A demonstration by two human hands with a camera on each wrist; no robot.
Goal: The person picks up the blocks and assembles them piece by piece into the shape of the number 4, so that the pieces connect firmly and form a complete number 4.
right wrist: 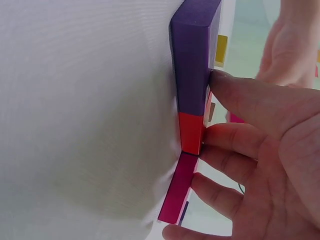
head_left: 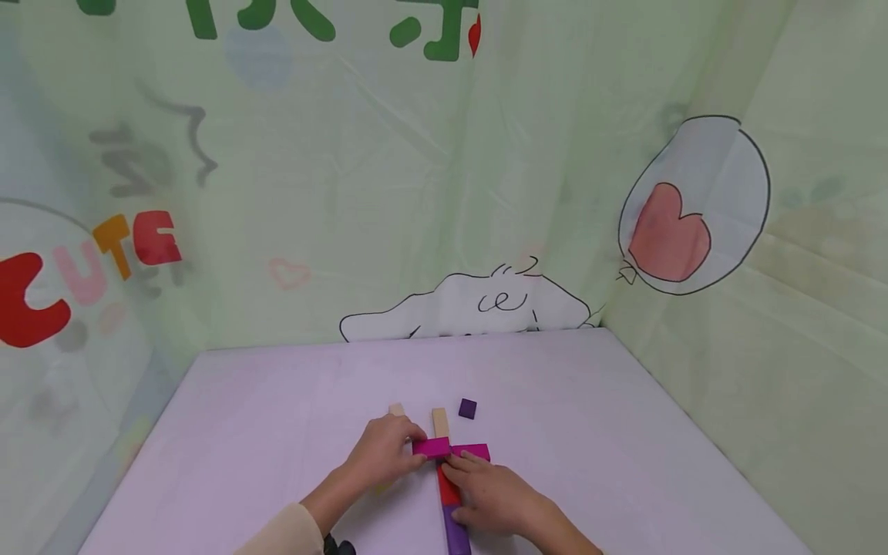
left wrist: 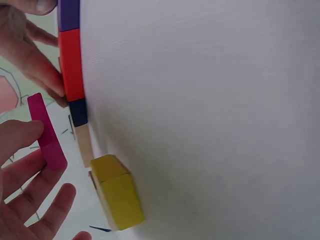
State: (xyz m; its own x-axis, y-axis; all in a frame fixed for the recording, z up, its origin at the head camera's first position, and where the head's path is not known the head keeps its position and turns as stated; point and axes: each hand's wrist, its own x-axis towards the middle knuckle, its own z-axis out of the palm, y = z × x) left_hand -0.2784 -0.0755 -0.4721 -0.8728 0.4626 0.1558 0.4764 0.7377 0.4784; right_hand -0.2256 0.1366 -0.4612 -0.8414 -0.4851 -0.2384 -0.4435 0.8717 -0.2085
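My left hand (head_left: 383,451) pinches a magenta block (head_left: 432,448) between thumb and fingers; in the left wrist view it is held above the tabletop. My right hand (head_left: 501,493) lies over a line of blocks, its thumb at the purple block (right wrist: 192,65) and its fingertips at the red block (right wrist: 191,132) and a second magenta block (right wrist: 179,190). That magenta block sticks out to the right of the line. Beyond the red block come a dark blue block (left wrist: 78,112) and a plain wooden block (head_left: 440,422).
A dark purple cube (head_left: 468,408) stands apart at the far right of the line. Behind my left hand is another plain wooden block (head_left: 396,409). A yellow block (left wrist: 120,192) sits on the left side. Printed cloth walls (head_left: 333,193) surround the white table (head_left: 277,385).
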